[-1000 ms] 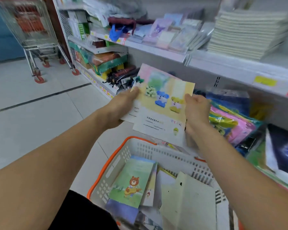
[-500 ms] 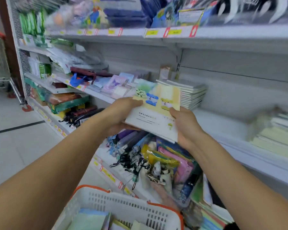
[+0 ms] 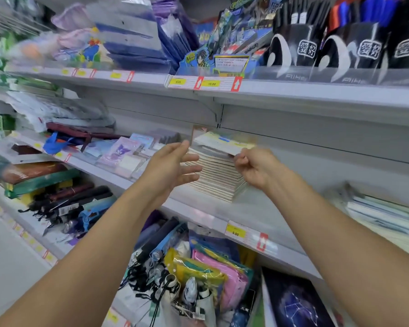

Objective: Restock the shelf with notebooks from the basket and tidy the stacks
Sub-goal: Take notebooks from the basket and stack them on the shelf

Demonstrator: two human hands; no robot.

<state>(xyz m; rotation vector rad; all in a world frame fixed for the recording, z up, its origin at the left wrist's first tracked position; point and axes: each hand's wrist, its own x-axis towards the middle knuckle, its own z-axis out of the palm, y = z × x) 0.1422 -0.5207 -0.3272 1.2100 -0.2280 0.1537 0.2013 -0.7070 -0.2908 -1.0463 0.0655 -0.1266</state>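
A pastel notebook, blurred by motion, lies on top of a tall stack of notebooks on the middle shelf. My right hand pinches the notebook's near right corner with curled fingers. At the stack's left side my left hand is spread, fingers straight and relaxed, holding nothing; whether it touches the stack I cannot tell. The basket is out of view.
Small cartoon notepads lie left of the stack, another pile of notebooks at the far right. Umbrellas and pouches fill the lower shelf. The upper shelf with price tags overhangs the stack.
The camera has tilted up, so the basket has left the frame. Both hands carried the notebook up onto the stack. My left hand has let go of it and opened.
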